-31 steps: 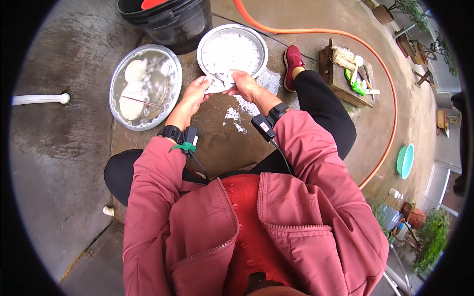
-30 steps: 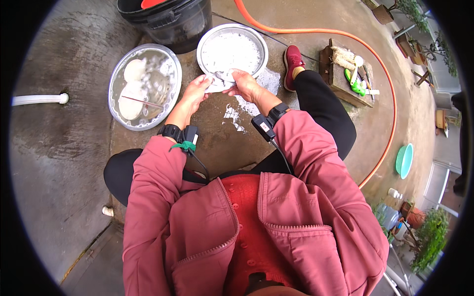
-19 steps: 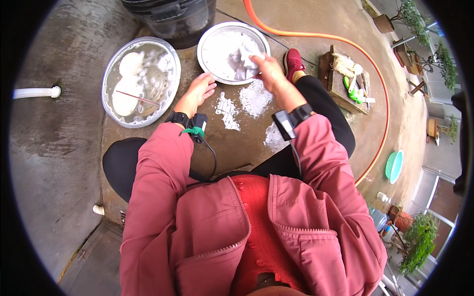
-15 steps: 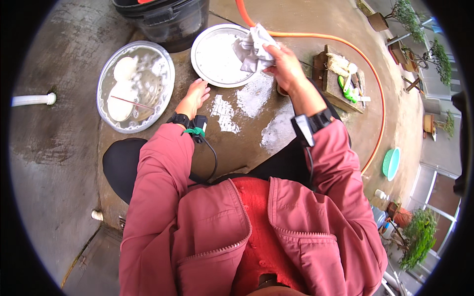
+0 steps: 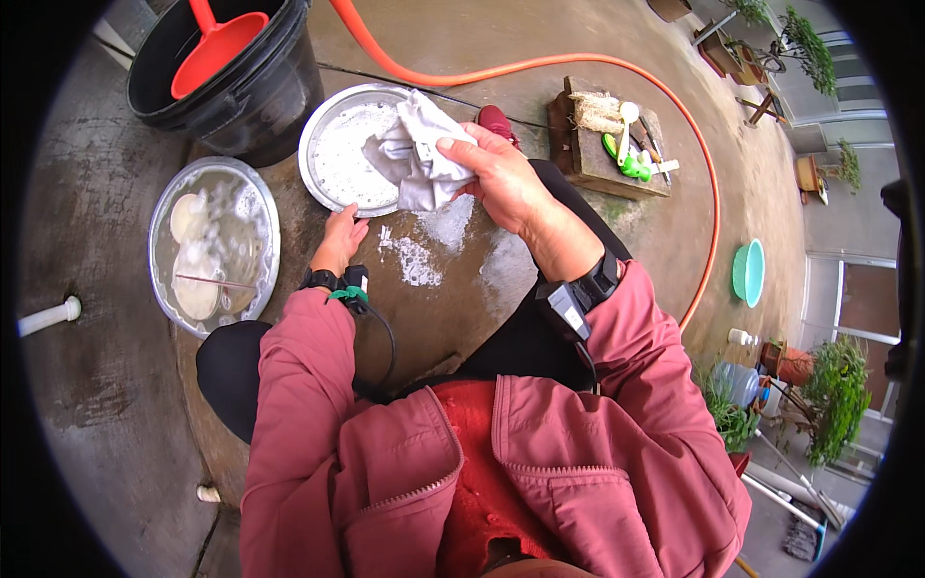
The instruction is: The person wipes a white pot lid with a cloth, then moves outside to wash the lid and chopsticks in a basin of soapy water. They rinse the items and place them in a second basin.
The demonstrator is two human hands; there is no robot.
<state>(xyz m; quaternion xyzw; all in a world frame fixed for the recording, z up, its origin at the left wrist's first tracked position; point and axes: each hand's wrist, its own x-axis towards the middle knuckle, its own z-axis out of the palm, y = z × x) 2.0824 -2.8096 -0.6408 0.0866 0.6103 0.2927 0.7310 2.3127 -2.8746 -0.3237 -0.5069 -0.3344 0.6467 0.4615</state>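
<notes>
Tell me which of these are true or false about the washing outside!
1. The right hand holds a white cloth. True.
2. The left hand holds a spoon. False: it rests by the rim of the metal basin, holding nothing.
3. A red scoop lies in the black bucket. True.
4. The hose is green. False: it is orange.
5. The bowl of soapy water sits to the person's left. True.
</notes>
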